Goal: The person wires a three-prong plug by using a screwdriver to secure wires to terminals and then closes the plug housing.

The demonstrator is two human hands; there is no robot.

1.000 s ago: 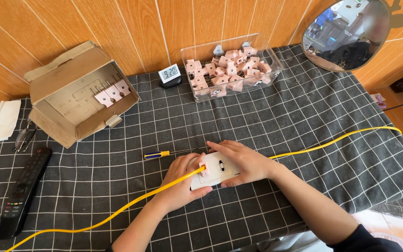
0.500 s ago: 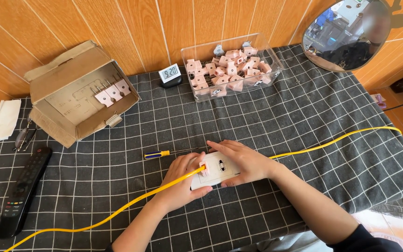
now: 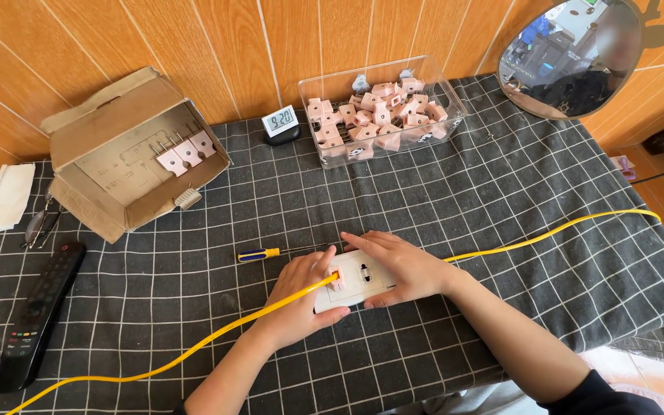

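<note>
On the checked cloth (image 3: pixel 501 192) near its front edge, we hold a white socket plate (image 3: pixel 359 278): our left hand (image 3: pixel 301 296) closes on its left end where a yellow cable (image 3: pixel 217 332) meets a pink insert, our right hand (image 3: pixel 401 265) lies flat across its right end. Behind, a clear bin (image 3: pixel 455 115) is heaped with pink inserts (image 3: pixel 378 115) (the open carton (image 3: pixel 109 138) holds three more), beside a small clock (image 3: pixel 279 121).
</note>
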